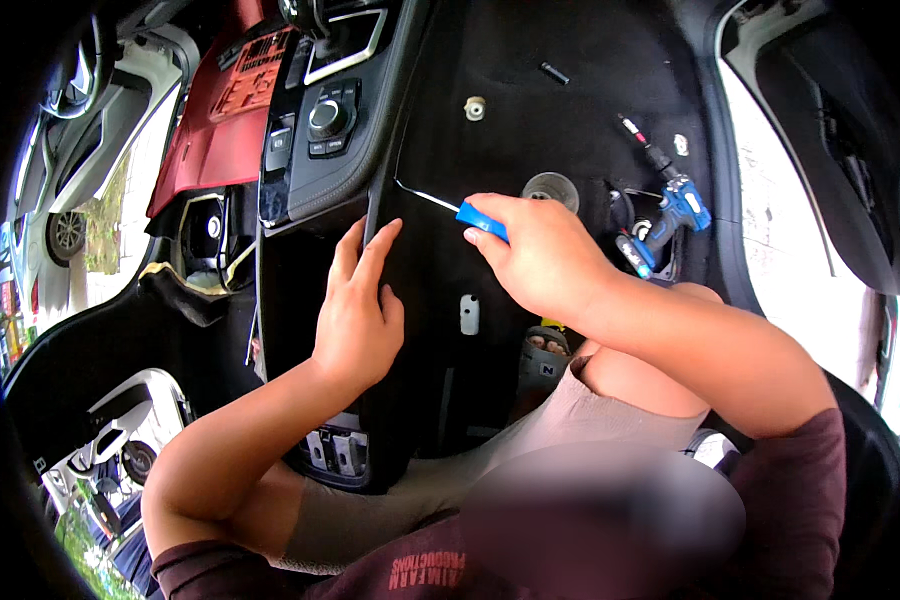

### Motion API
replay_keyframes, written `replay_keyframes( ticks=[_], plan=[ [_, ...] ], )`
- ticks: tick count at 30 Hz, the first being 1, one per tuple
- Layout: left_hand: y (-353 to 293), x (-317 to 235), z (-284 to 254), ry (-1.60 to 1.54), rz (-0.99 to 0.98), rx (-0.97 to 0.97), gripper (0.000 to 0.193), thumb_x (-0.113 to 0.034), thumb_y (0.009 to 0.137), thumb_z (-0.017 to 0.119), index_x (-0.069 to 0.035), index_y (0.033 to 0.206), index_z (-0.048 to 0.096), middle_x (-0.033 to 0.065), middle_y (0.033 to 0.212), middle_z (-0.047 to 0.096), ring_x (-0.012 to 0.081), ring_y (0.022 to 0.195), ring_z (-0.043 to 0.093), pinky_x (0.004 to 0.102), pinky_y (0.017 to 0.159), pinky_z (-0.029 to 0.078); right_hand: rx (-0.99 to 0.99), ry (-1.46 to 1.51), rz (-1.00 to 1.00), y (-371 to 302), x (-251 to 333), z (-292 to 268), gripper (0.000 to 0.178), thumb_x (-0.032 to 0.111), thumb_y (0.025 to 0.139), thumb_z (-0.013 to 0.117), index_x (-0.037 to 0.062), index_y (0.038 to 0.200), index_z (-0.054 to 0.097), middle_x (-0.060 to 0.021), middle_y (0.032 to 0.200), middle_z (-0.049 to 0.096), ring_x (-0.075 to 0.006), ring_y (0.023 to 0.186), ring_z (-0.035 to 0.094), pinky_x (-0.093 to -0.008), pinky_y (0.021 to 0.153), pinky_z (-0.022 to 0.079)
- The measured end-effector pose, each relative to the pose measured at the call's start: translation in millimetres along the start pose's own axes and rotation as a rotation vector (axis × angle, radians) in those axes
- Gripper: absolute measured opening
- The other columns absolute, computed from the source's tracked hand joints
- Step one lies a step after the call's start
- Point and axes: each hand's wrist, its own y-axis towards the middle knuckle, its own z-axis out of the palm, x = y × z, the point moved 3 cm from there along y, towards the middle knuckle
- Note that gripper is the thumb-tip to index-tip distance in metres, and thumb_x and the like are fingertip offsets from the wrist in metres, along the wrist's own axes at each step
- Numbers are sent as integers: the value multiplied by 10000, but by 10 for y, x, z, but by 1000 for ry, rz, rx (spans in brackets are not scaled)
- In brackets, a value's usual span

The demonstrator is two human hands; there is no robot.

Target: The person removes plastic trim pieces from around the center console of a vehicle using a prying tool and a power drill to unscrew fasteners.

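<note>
My right hand (545, 245) is closed round the blue handle of a hook pick (482, 222). The pick's thin metal shaft points left, and its bent tip touches or nearly touches the side seam of the black center console (375, 150). My left hand (355, 315) is spread, its fingers stretched forward at the console's rear lower corner, with nothing held. On top of the console a round control knob (329, 118) sits behind the gear shifter (303, 14).
A blue and black cordless drill (682, 205) lies on the right of the dark car floor. Near it are a round cup (560, 186), a white fitting (475, 109), a black cylinder (554, 73) and a grey oval piece (469, 314). Red material (195, 150) lies left of the console.
</note>
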Motion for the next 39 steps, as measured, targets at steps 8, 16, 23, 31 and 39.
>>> replay_keyframes(
  ticks=[8, 16, 23, 31, 39],
  plan=[
    [-58, 62, -21, 10, 54, -20, 683, 79, 912, 572, -88, 1572, 512, 268, 1648, 396, 494, 1506, 452, 492, 1252, 417, 57, 23, 206, -315, 277, 239, 231, 210, 1075, 657, 15, 1189, 609, -282, 858, 719, -530, 866, 701, -571, 738, 553],
    [-70, 60, -27, 17, 61, -22, 659, 62, 915, 579, -84, 1556, 527, 269, 1646, 396, 503, 1498, 450, 508, 1246, 419, 0, 86, 248, -399, 330, 384, 196, 209, 1056, 656, 24, 1110, 619, -273, 901, 738, -519, 905, 713, -605, 794, 566],
    [-56, 70, -6, 43, 62, -24, 656, 69, 911, 574, -88, 1547, 535, 267, 1636, 402, 498, 1491, 460, 505, 1243, 424, -6, -28, 135, -306, 186, 131, 254, 220, 1031, 686, 30, 1200, 685, -268, 962, 734, -485, 938, 716, -529, 801, 569],
    [-66, 85, 0, 34, 73, -36, 667, 78, 903, 577, -93, 1547, 537, 275, 1635, 402, 504, 1486, 467, 503, 1243, 428, 9, -33, 141, -74, 249, 70, 232, 230, 1022, 698, 14, 1106, 686, -266, 939, 736, -490, 940, 719, -545, 807, 565],
    [-47, 84, 11, 17, 53, -15, 677, 81, 899, 587, -89, 1552, 534, 300, 1643, 388, 524, 1484, 464, 505, 1239, 432, -258, 306, 322, -54, 353, 960, 286, 255, 1058, 669, -23, 1086, 613, -243, 877, 719, -435, 791, 740, -521, 701, 572]
  ],
)
